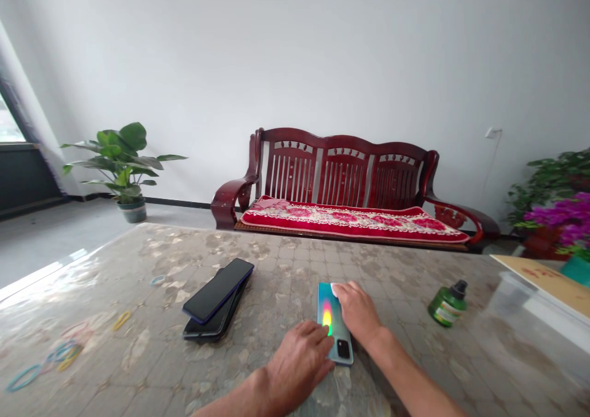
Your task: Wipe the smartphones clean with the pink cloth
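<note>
A shiny blue-green smartphone [325, 337] lies back side up on the table, its dark camera block at the near end and a rainbow reflection across its middle. My left hand [299, 357] steadies it, fingers closed over its left edge near the camera end. At the far end, my right hand [360, 311] presses a small white piece [335, 289], like a tissue or cloth, against the back. Most of that piece is hidden under the fingers. To the left, a dark phone [220, 291] rests crosswise on another black phone [205, 330].
The table has a patterned cover [152, 355]. Coloured rubber bands [64, 352] lie at the left. A green bottle [447, 304] with a black cap stands right, beside a translucent box [530, 306] with cardboard on it. Beyond the table is a wooden bench [343, 183].
</note>
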